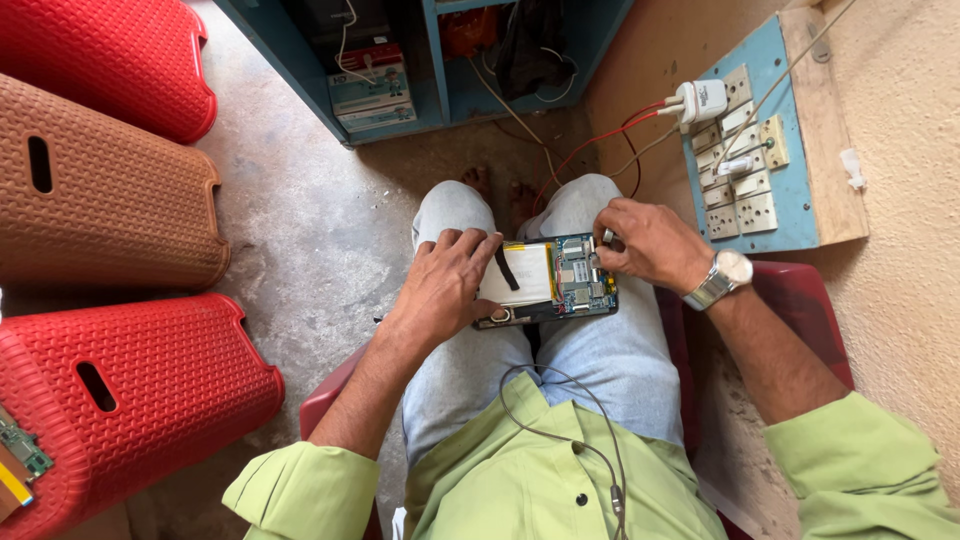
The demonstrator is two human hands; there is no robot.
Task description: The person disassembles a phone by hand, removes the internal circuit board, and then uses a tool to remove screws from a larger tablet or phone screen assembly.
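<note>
Left hand (445, 285) at centre frame, fingers spread flat and pressing on an opened tablet (548, 282) lying across the lap. Right hand (650, 243) just right of it, fingertips pinched together on a small metal piece at the tablet's upper right corner. Best handled with steady downward pressure from the left and light, precise work from the right near the exposed circuit board (585, 275). Beyond: wristwatch (722, 277), blue switch panel (752, 150) upper right, red plastic stools (140, 385) at left.
</note>
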